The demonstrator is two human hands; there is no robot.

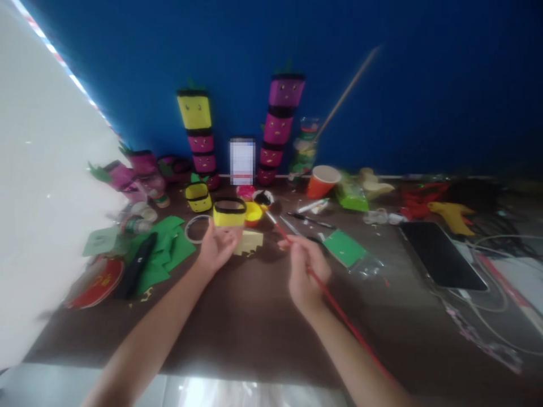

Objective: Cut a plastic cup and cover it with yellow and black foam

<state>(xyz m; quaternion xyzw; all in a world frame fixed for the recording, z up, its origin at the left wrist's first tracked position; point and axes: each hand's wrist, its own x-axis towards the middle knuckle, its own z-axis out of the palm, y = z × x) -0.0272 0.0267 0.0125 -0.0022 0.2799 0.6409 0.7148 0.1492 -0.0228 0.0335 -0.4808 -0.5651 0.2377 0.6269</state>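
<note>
My left hand (pixel 218 247), palm turned up, holds a yellow paper ring (pixel 228 219) with a black rim from below. In my right hand (pixel 307 270) is a long red-handled paintbrush (pixel 335 302). Its tip points toward a small pot of yellow paint (pixel 253 212) and a white-rimmed pot of black paint (pixel 263 198); I cannot tell if it touches either. A pink pot (pixel 246 192) stands just behind them. Left of the ring sits a second yellow ring (pixel 198 198) with a black rim, and in front of it lies a roll of tape (pixel 197 229).
Two stacks of paper rings with faces, a yellow-topped stack (pixel 195 112) and a purple stack (pixel 278 129), flank a propped phone (pixel 242 161). Green sheets (pixel 180 249) lie left. On the right are an orange cup (pixel 323 182), a yellow glue gun (pixel 452 215) and a black tablet (pixel 443 254).
</note>
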